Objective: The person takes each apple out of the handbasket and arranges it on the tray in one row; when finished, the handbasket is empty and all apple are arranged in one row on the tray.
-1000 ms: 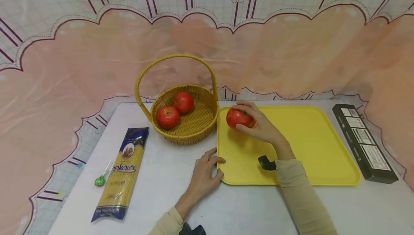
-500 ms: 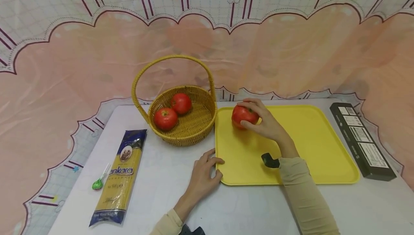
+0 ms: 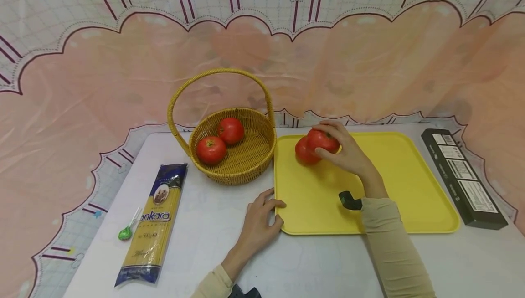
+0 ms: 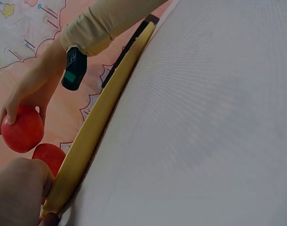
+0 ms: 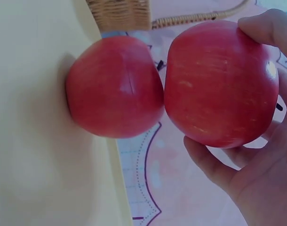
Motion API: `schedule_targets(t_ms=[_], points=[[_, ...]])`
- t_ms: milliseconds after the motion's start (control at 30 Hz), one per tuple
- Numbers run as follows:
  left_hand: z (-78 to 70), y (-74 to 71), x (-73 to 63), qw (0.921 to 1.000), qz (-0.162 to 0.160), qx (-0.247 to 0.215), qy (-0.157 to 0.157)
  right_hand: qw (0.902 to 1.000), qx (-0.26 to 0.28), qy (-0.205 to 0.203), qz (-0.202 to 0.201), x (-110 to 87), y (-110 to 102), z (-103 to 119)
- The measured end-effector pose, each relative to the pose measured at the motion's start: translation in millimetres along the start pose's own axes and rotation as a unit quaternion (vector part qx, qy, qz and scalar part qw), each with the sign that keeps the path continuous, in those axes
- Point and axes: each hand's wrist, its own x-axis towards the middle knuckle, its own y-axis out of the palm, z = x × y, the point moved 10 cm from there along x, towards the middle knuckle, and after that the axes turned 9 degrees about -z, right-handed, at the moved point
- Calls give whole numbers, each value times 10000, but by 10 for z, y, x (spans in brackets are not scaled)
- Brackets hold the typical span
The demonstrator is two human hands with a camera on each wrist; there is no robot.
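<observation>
My right hand [image 3: 346,152] grips a red tomato [image 3: 321,141], thumb on one side and fingers on the other. In the right wrist view the held tomato [image 5: 221,84] is raised off the tray. Against it, or very close, is a second tomato [image 5: 115,87], which sits on the yellow tray [image 3: 311,202] near its back left. At the tray's left edge my left hand [image 3: 256,225] holds the rim between thumb and fingers. The left wrist view shows fingers at the tray's rim [image 4: 96,117], with the thumb partly hidden.
Left of the tray stands a wicker basket [image 3: 254,170] with a tall handle and two tomatoes [image 3: 221,141] inside. A pack of spaghetti [image 3: 153,225] and a green lollipop [image 3: 125,233] lie farther left. Along the tray's right side lies a black box [image 3: 463,179].
My right hand has moved right and slightly up with its tomato. The second tomato now shows beside it on the tray. My left hand stays at the tray's edge.
</observation>
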Motion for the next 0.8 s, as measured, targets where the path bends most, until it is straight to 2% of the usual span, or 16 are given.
schedule_targets(t_ms=[233,367,467,700,800], points=[[0,14,-15,10000,55,-27,-64,9998,-76,200,24,-75,-103,180],[2,30,-28,9999,98,-31,-51,9990,-122,430,54,-122,-147,150],[-7,30,-25,9999,119,-29,-14,9988,-153,468,19,-118,-183,87],[-25,-7,9,9999,96,-12,-35,9980,-298,549,-54,-30,-208,-365],[-23,-6,17,9999,105,5,-57,9977,-390,554,-47,-16,-214,-430]])
